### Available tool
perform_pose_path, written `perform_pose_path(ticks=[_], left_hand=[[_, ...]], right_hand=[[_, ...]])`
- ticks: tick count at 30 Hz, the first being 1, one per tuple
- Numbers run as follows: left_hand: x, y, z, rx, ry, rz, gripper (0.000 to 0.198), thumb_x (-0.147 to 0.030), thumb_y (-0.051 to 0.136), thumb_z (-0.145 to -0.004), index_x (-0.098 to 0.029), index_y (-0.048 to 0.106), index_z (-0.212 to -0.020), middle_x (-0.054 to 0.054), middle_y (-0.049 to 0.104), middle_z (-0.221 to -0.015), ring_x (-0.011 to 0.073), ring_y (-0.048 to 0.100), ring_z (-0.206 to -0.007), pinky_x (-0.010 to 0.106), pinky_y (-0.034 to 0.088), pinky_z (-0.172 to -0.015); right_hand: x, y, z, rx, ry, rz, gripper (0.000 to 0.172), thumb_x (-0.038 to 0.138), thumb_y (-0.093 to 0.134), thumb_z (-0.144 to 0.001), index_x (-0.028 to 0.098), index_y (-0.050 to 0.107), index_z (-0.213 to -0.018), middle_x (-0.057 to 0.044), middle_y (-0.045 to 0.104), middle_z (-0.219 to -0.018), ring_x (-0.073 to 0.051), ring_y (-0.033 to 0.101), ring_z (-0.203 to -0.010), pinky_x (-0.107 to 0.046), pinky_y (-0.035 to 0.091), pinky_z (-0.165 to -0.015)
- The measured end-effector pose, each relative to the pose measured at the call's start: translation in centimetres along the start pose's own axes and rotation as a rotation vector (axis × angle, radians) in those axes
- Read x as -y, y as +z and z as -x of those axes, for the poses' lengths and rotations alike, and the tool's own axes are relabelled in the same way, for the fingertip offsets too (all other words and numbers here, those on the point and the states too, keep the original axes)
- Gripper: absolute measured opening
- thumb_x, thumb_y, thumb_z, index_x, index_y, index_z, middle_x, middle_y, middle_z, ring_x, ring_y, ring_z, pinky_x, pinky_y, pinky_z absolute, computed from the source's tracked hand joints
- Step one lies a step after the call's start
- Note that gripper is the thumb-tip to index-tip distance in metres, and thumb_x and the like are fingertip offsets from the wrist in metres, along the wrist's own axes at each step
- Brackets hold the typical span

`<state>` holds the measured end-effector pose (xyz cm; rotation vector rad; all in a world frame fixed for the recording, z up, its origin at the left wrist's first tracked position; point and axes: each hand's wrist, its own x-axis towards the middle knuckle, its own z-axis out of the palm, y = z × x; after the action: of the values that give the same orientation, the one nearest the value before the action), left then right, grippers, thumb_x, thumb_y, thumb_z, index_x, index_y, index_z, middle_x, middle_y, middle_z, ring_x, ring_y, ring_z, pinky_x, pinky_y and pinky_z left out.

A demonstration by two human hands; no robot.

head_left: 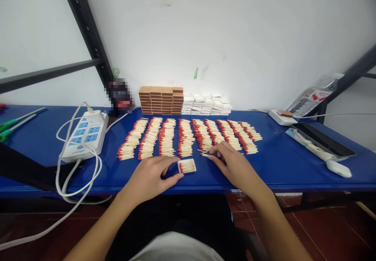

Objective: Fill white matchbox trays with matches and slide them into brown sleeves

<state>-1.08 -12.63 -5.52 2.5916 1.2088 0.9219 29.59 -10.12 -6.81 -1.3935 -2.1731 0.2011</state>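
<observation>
A small white matchbox tray (191, 170) lies on the blue table near its front edge, with several red-tipped matches (187, 167) side by side in it. My left hand (154, 177) grips the tray's left end between thumb and fingers. To the right of the tray, my right hand (227, 160) pinches a few loose matches (203, 152) at the table top, their red heads pointing left. Behind both hands, matches (186, 137) are spread in several slanted rows. The fingertips of my right hand are close to the front of these rows.
Brown matchbox sleeves (161, 100) are stacked against the wall beside piled white trays (205, 105). At left lie a power strip (85, 135) with looping white cables and green-handled tools (11, 126). At right are a phone (323, 139), a white-headed device (337, 168) and a leaning plastic bottle (315, 96).
</observation>
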Motion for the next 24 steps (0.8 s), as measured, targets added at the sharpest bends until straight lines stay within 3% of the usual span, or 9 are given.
perform_pose_path(ticks=[18, 24], left_hand=[[0.2, 0.2, 0.0, -0.018, 0.016, 0.001, 0.030, -0.034, 0.079, -0.098, -0.018, 0.077, -0.123, -0.005, 0.062, -0.068, 0.0129, 0.058, -0.060, 0.027, 0.042, -0.064], [0.0, 0.0, 0.0, -0.014, 0.013, 0.011, 0.030, -0.033, 0.079, -0.098, -0.019, 0.077, -0.123, -0.005, 0.061, -0.068, 0.0127, 0.057, -0.060, 0.026, 0.042, -0.064]], right_hand=[[-0.1, -0.1, -0.3, 0.030, -0.015, 0.011, 0.012, 0.027, 0.055, -0.110, 0.025, 0.059, -0.099, -0.005, 0.068, -0.102, -0.023, 0.070, -0.089, -0.035, 0.053, -0.078], [2.0, -0.2, 0.0, 0.010, -0.045, 0.008, 0.013, 0.026, 0.054, -0.111, 0.025, 0.060, -0.100, -0.005, 0.067, -0.104, -0.022, 0.070, -0.087, -0.034, 0.054, -0.078]])
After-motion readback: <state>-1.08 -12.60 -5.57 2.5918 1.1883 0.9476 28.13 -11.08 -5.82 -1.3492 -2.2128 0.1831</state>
